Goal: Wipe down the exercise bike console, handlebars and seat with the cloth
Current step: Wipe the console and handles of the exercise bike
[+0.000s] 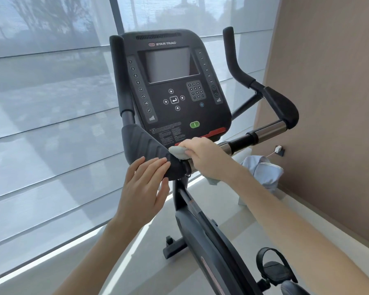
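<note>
White cloth [176, 150] pressed on handlebars [141, 143] below console [173, 81] | right hand [202, 156] grip clamped on cloth | left hand [144, 186] grip apart, laid flat on handlebars

You are in a gym or fitness room. An upright exercise bike [192, 231] stands right under your hands. Its Star Trac console [175, 86], with a screen, keypad and numbered level buttons, rises just beyond your right hand [202, 156]. Padded handlebars [145, 143] run under your left hand [144, 188], and a strapped pedal [275, 267] sits below your right forearm. Left of your left hand, sheer roller blinds [47, 124] cover tall windows. Right of your right hand are a tan wall [328, 103], a plugged socket [278, 149] and a pale blue fabric bundle [262, 173] on the light floor [228, 201].
</note>
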A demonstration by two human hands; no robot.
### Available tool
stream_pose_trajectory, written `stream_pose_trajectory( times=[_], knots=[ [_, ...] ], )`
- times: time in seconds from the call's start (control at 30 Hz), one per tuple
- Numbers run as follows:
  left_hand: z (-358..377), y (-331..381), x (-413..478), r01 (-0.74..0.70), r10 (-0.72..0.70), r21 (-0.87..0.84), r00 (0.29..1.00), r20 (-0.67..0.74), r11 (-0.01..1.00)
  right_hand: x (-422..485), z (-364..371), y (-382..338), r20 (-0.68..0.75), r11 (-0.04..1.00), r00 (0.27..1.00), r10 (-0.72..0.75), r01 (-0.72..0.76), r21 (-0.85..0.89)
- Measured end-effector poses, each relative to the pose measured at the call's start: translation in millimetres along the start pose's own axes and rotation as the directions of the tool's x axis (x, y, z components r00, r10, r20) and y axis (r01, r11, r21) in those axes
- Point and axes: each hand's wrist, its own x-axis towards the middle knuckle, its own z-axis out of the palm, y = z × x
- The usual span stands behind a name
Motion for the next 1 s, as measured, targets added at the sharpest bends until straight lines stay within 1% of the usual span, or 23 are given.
stream_pose_trajectory(
  times=[0.1, 0.17, 0.23, 0.3, 0.4, 0.5, 0.6, 0.67, 0.7, 0.77, 0.8, 0.87, 0.9, 0.93, 1.0],
  knots=[
    [0.2, -0.8, -2.0, -0.006, 0.006, 0.007, 1.000, -0.002, 1.000, -15.9, 14.2, -6.9, -0.208, 0.995, 0.978, -0.029, 0.047, 0.083],
    [1.3, -1.1, -2.3, -0.003, 0.003, 0.004, 1.000, 0.002, 1.000, -31.6, 17.7, -1.3, -0.300, 0.984, 0.951, -0.080, 0.124, 0.130],
    [1.8, -0.8, -2.0, 0.005, -0.005, -0.003, 1.000, 0.002, 1.000, -43.2, 21.6, 16.0, -0.379, 0.984, 0.918, -0.115, 0.158, 0.086],
    [1.7, 0.3, -2.0, 0.015, -0.015, -0.007, 1.000, 0.007, 1.000, -49.7, 24.5, 42.3, -0.481, 0.994, 0.874, -0.064, 0.101, 0.052],
    [0.9, 2.3, -2.1, 0.025, -0.025, -0.013, 0.999, 0.022, 1.000, -55.6, 26.1, 83.1, -0.604, 0.996, 0.793, 0.080, -0.046, 0.072],
    [-0.5, 2.5, -2.2, 0.020, -0.020, -0.023, 1.000, 0.020, 1.000, -54.4, 26.5, 111.4, -0.652, 0.980, 0.732, 0.197, -0.167, 0.109],
    [-1.8, 2.3, -3.3, 0.006, -0.006, -0.024, 1.000, 0.010, 1.000, -47.8, 33.4, 115.0, -0.713, 0.965, 0.650, 0.262, -0.188, 0.183],
    [-2.2, 1.4, -4.8, -0.006, 0.006, -0.026, 1.000, 0.005, 1.000, -42.1, 45.1, 100.6, -0.736, 0.925, 0.564, 0.376, -0.181, 0.335],
    [-2.6, 0.7, -5.9, -0.011, 0.012, -0.028, 1.000, 0.004, 1.000, -39.6, 52.1, 88.4, -0.723, 0.886, 0.524, 0.450, -0.166, 0.432],
    [-3.8, -2.7, -8.6, -0.027, 0.027, -0.032, 1.000, 0.002, 0.999, -35.8, 64.3, 59.6, -0.678, 0.803, 0.472, 0.563, -0.117, 0.585],
    [-4.7, -5.5, -9.9, -0.032, 0.032, -0.034, 0.999, 0.000, 0.999, -34.3, 68.2, 45.0, -0.667, 0.774, 0.451, 0.593, -0.090, 0.627],
    [-7.3, -13.5, -12.0, -0.033, 0.033, -0.041, 0.999, -0.003, 0.999, -32.3, 72.8, 19.5, -0.661, 0.746, 0.426, 0.618, -0.050, 0.664],
    [-8.3, -18.1, -12.9, -0.035, 0.035, -0.049, 0.999, -0.003, 0.998, -32.1, 74.9, 7.8, -0.659, 0.741, 0.425, 0.621, -0.042, 0.670],
    [-9.3, -22.9, -13.7, -0.042, 0.042, -0.060, 0.999, -0.004, 0.997, -32.2, 77.7, -4.5, -0.655, 0.739, 0.434, 0.619, -0.041, 0.672],
    [-10.2, -31.3, -15.1, -0.072, 0.072, -0.081, 0.997, -0.007, 0.994, -33.7, 85.8, -33.4, -0.651, 0.760, 0.486, 0.583, -0.043, 0.649]
  ],
)
